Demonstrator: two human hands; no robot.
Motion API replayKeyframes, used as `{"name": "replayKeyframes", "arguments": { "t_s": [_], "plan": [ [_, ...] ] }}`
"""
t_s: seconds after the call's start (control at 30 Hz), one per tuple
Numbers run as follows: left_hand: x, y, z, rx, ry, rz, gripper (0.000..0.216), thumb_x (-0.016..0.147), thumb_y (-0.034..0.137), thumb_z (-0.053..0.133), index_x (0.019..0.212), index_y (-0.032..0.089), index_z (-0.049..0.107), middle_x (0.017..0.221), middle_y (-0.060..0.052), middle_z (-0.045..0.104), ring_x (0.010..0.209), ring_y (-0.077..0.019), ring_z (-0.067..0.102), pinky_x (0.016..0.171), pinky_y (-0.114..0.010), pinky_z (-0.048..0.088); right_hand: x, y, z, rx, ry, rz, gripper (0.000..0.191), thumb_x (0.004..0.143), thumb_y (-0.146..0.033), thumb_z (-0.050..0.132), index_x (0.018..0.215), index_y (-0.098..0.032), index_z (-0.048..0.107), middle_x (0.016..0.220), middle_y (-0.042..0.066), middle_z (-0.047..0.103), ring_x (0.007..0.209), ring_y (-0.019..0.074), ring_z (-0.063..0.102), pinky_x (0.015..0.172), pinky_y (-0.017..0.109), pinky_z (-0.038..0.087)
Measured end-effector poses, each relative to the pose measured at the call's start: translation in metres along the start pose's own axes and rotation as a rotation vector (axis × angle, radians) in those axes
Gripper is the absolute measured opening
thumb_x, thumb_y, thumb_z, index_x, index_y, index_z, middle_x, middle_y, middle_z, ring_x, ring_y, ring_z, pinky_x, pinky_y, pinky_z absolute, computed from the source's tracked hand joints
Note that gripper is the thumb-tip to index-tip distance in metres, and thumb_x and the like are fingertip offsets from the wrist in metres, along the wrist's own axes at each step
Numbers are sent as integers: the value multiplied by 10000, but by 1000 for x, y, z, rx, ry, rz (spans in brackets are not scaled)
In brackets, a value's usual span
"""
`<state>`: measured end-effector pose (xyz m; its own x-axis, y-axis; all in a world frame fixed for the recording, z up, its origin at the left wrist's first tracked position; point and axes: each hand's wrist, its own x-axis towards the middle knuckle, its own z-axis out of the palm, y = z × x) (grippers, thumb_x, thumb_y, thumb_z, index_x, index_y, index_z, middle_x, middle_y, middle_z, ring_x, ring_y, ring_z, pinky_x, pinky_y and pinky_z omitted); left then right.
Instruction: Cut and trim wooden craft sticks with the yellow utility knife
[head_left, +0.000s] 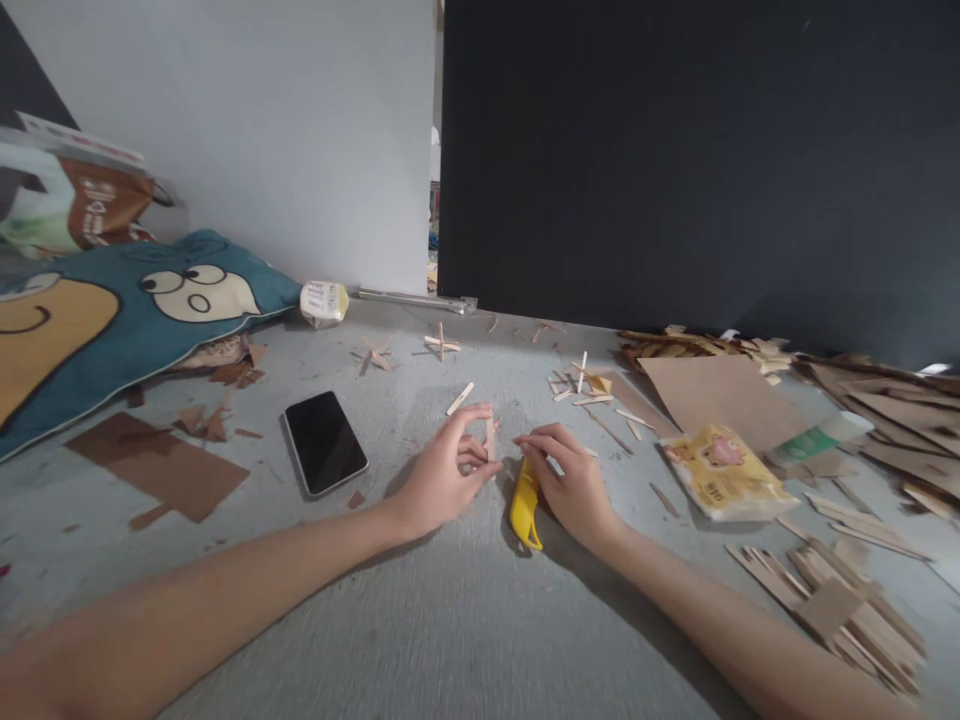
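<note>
Between the thumb and fingertips of my left hand [442, 475] a short, flat piece of wooden craft stick [491, 440] stands upright. My right hand [570, 480] is close by on the right, its fingers curled and pressed together; what they hold, if anything, is hidden. A yellow curved handle with a loop at its end [525, 510] lies below the right fingers, its upper end covered by that hand. Just beyond the left fingers lies a loose craft stick [460, 399]. Small crossed-stick pieces [442, 343] stand farther back.
A phone [324, 443] and brown cardboard [161, 460] lie left, near a blue cushion [150, 320]. On the right are a yellow packet [727, 475], a green-and-white tube [821, 438], a stick pile [832, 605] and cardboard scraps [712, 395]. A dark panel [675, 170] stands behind.
</note>
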<state>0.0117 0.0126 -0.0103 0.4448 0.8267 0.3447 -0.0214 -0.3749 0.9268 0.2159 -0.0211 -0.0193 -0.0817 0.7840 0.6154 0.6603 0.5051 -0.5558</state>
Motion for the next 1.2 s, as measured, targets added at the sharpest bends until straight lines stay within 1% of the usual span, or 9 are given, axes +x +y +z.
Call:
{"name": "replayKeyframes", "arguments": {
  "t_s": [0.23, 0.37, 0.53, 0.63, 0.8, 0.87, 0.97, 1.13, 1.2],
  "plan": [
    [-2, 5, 1, -54, 51, -32, 509, 888, 239, 741, 1343, 241, 514, 1250, -121, 689, 794, -136, 714, 741, -295, 626, -3, -11, -7, -241, -347, 121, 337, 1040, -395, 469, 1086, -195, 736, 593, -5, 597, 556, 183, 575, 578, 285, 360],
    [-2, 9, 1, -79, 70, -59, 647, 891, 264, 746, 1461, 250, 439, 1083, -89, 742, 799, -168, 730, 718, -307, 635, 0, -18, -9, -230, -383, 166, 277, 1004, -402, 509, 1056, -198, 689, 679, 3, 618, 604, 178, 581, 602, 271, 358],
    [1, 6, 1, -122, 113, -88, 770, 864, 272, 769, 1524, 239, 376, 1109, -96, 765, 806, -172, 741, 733, -308, 630, 2, -19, -9, -191, -384, 193, 199, 982, -371, 493, 1009, -204, 597, 643, -20, 572, 597, 184, 559, 592, 265, 346],
    [4, 1, -2, -97, 89, -161, 600, 896, 348, 733, 1434, 198, 515, 1012, -85, 788, 739, -177, 737, 665, -300, 612, 4, -21, -11, -205, -450, 171, 224, 949, -240, 459, 1117, -193, 599, 693, 0, 618, 612, 185, 583, 603, 268, 352],
    [9, -2, -8, 21, 129, -154, 276, 893, 376, 701, 1064, 163, 739, 994, -112, 800, 941, -239, 758, 847, -353, 600, 1, -44, -20, -435, -636, 160, 307, 1013, -266, 420, 1238, -186, 614, 803, 72, 705, 666, 223, 668, 593, 291, 327],
    [10, -2, -9, 38, 147, -175, 273, 908, 384, 671, 1050, 164, 748, 995, -111, 800, 929, -239, 758, 843, -355, 595, -5, -54, -22, -502, -625, 130, 393, 979, -336, 520, 1331, -167, 559, 904, 105, 719, 678, 240, 684, 587, 296, 342],
    [12, -3, -11, -1, 194, -205, 326, 898, 377, 679, 1134, 156, 725, 974, -106, 799, 873, -224, 754, 826, -353, 590, -12, -55, -21, -510, -604, 128, 520, 934, -190, 494, 1453, -158, 470, 899, 110, 704, 612, 224, 674, 543, 299, 355],
    [13, -9, -12, -35, 244, -218, 249, 881, 412, 699, 943, 171, 694, 864, -81, 773, 754, -189, 709, 751, -328, 573, -10, -29, -11, -363, -254, 164, 499, 1049, -235, 291, 1539, -169, 350, 1118, 189, 699, 701, 234, 700, 595, 318, 487],
    [14, -11, -12, -52, 258, -225, 245, 885, 422, 692, 857, 184, 644, 810, -63, 746, 709, -172, 690, 706, -306, 557, -7, -16, -9, -259, -160, 131, 470, 1078, -290, 263, 1520, -179, 379, 1072, 164, 714, 771, 239, 712, 677, 339, 536]
  ]
}}
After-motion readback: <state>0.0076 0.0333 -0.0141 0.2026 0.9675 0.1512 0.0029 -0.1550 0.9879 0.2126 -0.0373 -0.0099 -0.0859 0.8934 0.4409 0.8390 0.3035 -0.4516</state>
